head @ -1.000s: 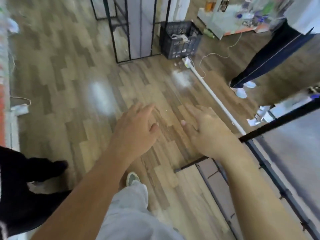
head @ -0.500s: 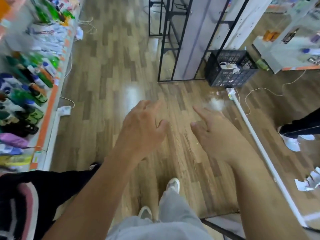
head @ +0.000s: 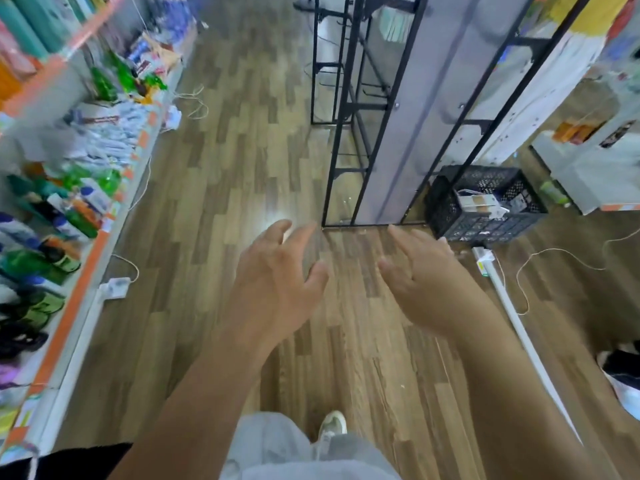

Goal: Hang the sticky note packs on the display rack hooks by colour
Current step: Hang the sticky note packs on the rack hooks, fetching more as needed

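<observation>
- The left hand (head: 273, 282) hung palm down over the wooden floor (head: 214, 168), fingers spread and loosely bent – released, holding nothing.
- The right hand (head: 426, 282) was beside it and apart from it, also palm down with its fingers slack, and nothing was in its grasp.
- The display rack (head: 415, 116), a black metal frame around a grey panel, stood upright on the floor just ahead of both hands, its base near the fingertips in the picture.
- The sticky note packs could not be made out; the goods in view were too blurred to tell apart.
- A black crate (head: 485, 226) with a few boxes in it sat on the floor ahead and to the right of the right hand, just beside the foot of the rack.
- A white rail (head: 523, 341) lay on the floor to the right of the right hand, with a thin cord (head: 554, 252) looped near it.
- A long shelf (head: 90, 261) of bottles and packets – orange along its edge – ran well to the left of the left hand, and a white power strip (head: 114, 287) lay on the floor by its foot.
- Below the hands showed grey trousers (head: 277, 448) and one pale shoe (head: 332, 424).
</observation>
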Demonstrator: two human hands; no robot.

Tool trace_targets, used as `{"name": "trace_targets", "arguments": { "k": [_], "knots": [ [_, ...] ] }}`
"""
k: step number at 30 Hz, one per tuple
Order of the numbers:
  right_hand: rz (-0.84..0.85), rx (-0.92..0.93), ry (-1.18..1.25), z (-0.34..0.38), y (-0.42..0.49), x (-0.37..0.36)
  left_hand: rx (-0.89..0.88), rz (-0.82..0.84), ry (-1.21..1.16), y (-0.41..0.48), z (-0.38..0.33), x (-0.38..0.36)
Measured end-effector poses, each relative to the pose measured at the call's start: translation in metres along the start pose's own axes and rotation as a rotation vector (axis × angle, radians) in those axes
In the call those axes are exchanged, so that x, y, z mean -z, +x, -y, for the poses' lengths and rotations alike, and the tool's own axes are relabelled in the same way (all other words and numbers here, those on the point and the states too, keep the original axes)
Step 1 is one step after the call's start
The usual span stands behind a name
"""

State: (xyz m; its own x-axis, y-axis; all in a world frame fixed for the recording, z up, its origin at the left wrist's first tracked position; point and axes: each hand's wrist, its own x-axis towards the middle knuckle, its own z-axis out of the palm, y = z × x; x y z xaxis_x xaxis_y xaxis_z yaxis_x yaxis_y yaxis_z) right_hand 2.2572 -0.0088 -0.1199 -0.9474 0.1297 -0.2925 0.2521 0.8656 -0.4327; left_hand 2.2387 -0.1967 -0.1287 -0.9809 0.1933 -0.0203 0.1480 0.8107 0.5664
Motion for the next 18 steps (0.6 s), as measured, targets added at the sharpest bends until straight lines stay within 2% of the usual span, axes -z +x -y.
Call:
{"name": "trace_targets", "arguments": {
  "k": [8, 18],
  "knots": [
    [0.033, -0.01, -0.015, 0.038, 0.161, 0.034, -0.019, -0.022, 0.033, 0.165, 0.031, 0.01],
    [-0.06, 0.002, 0.047, 0.15, 0.368, 0.085, -0.124, 0.012, -0.012, 0.402, 0.085, 0.08]
  ]
}}
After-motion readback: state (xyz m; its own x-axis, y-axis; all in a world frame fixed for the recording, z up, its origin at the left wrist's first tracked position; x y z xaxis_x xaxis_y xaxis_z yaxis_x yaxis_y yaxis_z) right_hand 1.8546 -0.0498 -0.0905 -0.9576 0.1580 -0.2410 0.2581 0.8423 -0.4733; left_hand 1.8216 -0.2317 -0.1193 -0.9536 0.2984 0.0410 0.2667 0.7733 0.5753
